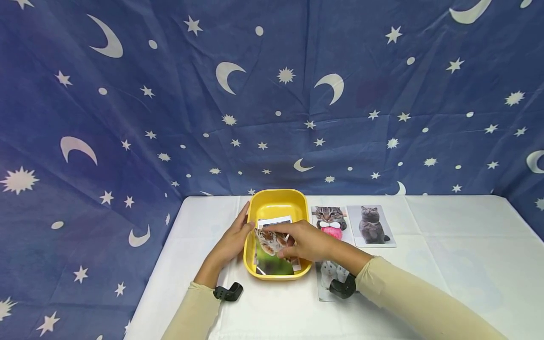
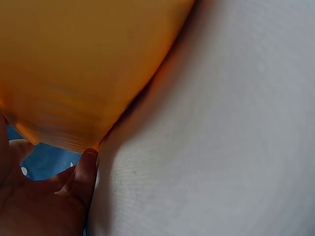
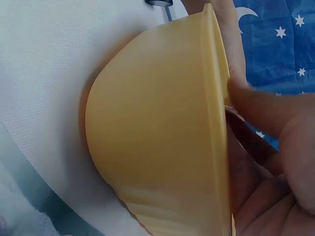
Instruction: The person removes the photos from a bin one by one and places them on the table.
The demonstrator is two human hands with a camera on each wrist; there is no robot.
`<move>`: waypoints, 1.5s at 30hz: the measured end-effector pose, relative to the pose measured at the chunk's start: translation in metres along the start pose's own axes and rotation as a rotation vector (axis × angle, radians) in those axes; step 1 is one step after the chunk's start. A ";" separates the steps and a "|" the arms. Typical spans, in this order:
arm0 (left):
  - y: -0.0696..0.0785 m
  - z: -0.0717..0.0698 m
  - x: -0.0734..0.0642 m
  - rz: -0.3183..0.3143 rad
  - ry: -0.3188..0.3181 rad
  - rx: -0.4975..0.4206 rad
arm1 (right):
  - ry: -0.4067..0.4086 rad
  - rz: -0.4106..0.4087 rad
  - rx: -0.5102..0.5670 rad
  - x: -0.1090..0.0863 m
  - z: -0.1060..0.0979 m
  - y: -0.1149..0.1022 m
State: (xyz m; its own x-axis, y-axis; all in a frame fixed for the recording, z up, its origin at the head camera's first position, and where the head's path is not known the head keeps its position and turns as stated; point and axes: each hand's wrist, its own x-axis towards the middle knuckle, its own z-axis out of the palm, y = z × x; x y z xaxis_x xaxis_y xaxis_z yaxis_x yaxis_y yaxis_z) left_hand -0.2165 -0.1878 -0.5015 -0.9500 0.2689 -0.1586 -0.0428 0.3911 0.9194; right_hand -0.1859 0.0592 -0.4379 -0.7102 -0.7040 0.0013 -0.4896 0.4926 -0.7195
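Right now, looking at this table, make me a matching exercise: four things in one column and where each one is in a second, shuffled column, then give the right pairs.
Things:
1. tiger photo
2. grey cat photo
3. left hand
4. yellow tray

Places:
A. lying flat on the white table, farthest to the right of the photos
B. pinched in the right hand over the tray
C. against the tray's outer left side
D. standing on the table, left of the cat photos

Pairs: 1-B, 2-A, 3-C, 4-D
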 end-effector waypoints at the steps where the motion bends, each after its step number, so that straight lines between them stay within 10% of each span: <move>1: -0.001 0.000 0.000 0.003 0.004 0.005 | 0.027 -0.016 -0.047 0.000 0.000 0.001; 6: -0.001 0.001 0.000 0.001 0.017 0.017 | 0.142 0.023 -0.141 -0.003 -0.004 0.004; 14: -0.001 0.002 0.000 0.022 0.017 0.005 | 0.232 0.142 0.203 -0.022 -0.034 0.009; 21: -0.001 0.002 0.000 -0.007 0.027 0.025 | 0.351 0.200 0.249 -0.059 -0.072 0.017; 31: 0.003 0.002 0.000 -0.029 0.021 0.016 | 0.376 0.293 0.281 -0.133 -0.100 0.044; 45: 0.002 0.002 0.001 -0.055 0.019 0.023 | 0.273 0.377 0.227 -0.210 -0.089 0.091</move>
State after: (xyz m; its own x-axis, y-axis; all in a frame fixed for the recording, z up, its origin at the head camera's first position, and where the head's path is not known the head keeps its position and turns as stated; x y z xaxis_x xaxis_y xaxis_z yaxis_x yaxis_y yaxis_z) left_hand -0.2166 -0.1856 -0.5007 -0.9521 0.2297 -0.2019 -0.0883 0.4254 0.9007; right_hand -0.1269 0.2974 -0.4420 -0.9372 -0.3247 -0.1271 -0.0740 0.5414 -0.8375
